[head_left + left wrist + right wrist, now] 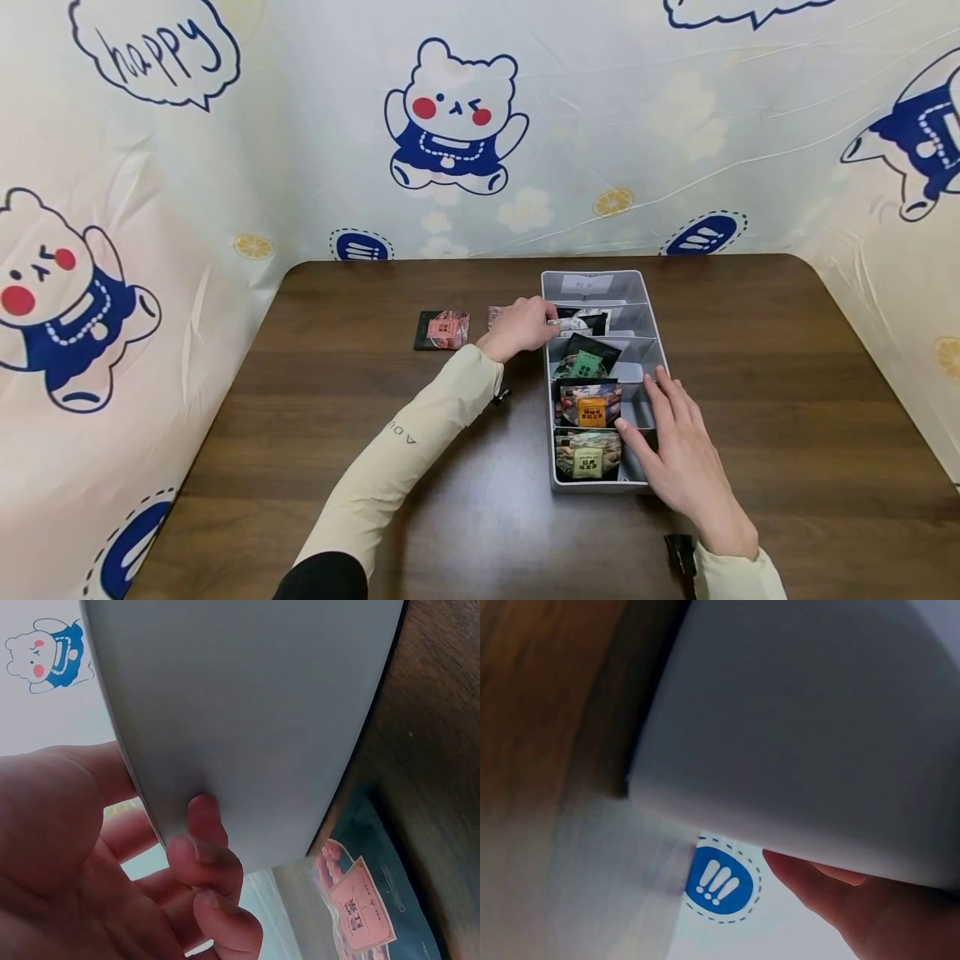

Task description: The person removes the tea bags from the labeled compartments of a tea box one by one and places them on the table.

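Note:
My left hand (521, 323) is at the left rim of a grey divided box (551, 487). Its thumb and a finger reach over the rim and pinch the near end of a black-and-white packet (592, 323) in an upper compartment; the other fingers curl against the box's outer wall (247, 712). Those inner fingertips are hidden in the left wrist view. My right hand (686, 454) lies spread over the right rim, fingers nearly straight, thumb by the orange-labelled packet (590, 407). Below are a green-labelled packet (587, 362) and a pale-green-labelled packet (587, 458), in their own compartments.
A pink-labelled packet (442, 330) lies on the brown table (315, 417) left of the box. Another pink packet (495, 313) is partly hidden behind my left hand. A white label (587, 284) shows in the far compartment. A printed cloth (600, 100) hangs behind the table.

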Action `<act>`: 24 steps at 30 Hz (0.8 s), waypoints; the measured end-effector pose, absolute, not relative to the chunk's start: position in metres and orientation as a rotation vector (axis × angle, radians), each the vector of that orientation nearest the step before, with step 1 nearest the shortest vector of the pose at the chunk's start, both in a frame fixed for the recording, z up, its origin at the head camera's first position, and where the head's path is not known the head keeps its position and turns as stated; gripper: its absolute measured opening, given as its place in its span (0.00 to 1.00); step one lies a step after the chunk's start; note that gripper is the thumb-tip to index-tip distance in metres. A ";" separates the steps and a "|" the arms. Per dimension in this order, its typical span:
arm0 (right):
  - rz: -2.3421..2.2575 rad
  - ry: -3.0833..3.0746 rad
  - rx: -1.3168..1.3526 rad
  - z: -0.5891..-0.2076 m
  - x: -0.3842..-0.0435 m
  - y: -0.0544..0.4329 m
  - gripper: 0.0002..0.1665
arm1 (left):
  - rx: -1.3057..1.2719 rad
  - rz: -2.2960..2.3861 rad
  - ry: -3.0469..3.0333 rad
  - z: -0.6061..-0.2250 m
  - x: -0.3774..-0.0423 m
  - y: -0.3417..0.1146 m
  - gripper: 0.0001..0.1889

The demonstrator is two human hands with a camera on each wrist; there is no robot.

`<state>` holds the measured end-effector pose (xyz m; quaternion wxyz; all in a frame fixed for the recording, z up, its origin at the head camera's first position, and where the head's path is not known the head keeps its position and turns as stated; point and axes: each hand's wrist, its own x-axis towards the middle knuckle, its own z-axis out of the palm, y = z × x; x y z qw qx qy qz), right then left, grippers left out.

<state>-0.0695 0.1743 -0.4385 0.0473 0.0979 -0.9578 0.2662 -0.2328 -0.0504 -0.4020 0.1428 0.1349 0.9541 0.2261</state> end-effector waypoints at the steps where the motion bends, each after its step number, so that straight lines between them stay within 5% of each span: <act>1: 0.812 -2.923 0.298 -0.439 -0.070 0.174 0.43 | 0.387 0.661 2.752 -0.402 -0.233 -0.050 0.09; 24: 0.825 -2.924 0.307 -0.438 -0.069 0.173 0.43 | 0.399 0.790 2.745 -0.407 -0.231 -0.053 0.13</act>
